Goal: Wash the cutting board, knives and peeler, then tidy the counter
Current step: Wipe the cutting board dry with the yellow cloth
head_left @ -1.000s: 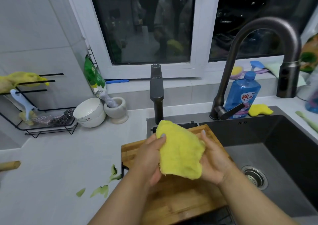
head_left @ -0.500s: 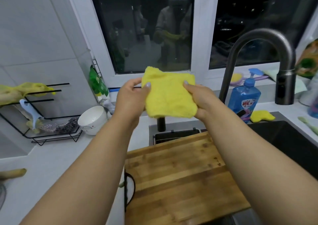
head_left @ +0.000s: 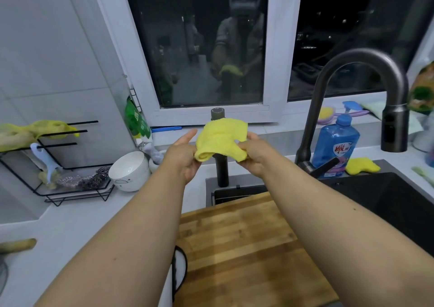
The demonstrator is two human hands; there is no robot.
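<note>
Head view:
Left hand (head_left: 182,157): pinches the left side of the yellow cloth (head_left: 222,141), pointer finger sticking out.
Right hand (head_left: 254,154): fingers curled tight on the cloth's right side.
Cloth: draped over the small black tap (head_left: 222,166).
Cutting board (head_left: 246,248): lies under the arms, partly over the sink (head_left: 387,201).

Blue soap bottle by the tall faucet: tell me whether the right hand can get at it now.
Probably yes, once freed. The right hand pinches the yellow cloth, and the blue soap bottle stands to its right with only open counter between; the tall faucet arches over it.
</note>
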